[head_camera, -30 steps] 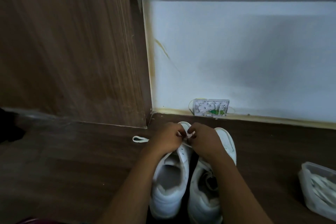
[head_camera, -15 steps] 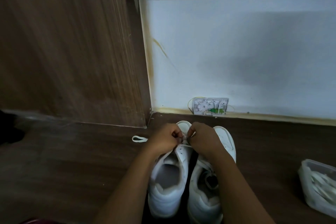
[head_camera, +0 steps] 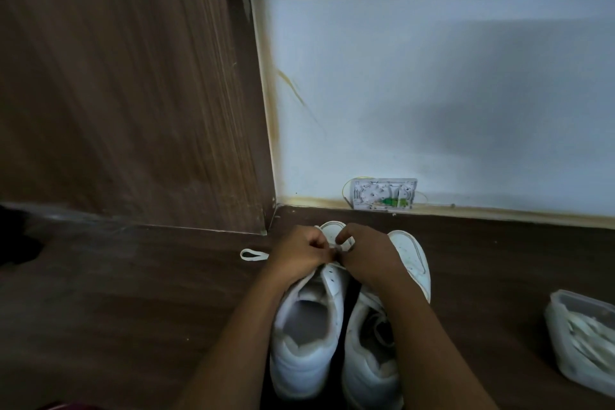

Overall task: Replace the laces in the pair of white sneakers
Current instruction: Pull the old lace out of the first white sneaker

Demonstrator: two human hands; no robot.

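On the dark wooden floor [head_camera: 133, 293] the left sneaker [head_camera: 306, 326] and right sneaker [head_camera: 369, 359] stand side by side, heels near, toes far. A clear tub [head_camera: 555, 313] of laces sits well apart on the right. Over the left sneaker's far eyelets, the left hand [head_camera: 296, 253] and right hand [head_camera: 369, 253], fingers curled, both pinch the lace [head_camera: 336, 266]. A lace loop [head_camera: 253, 255] lies just left of them. Farther off, a small wall box [head_camera: 382, 194] sits at the foot of the white wall.

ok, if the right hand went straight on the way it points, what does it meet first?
Probably the left hand: it pinches the lace right against the right hand over the left-side sneaker's toe. Depth unclear.
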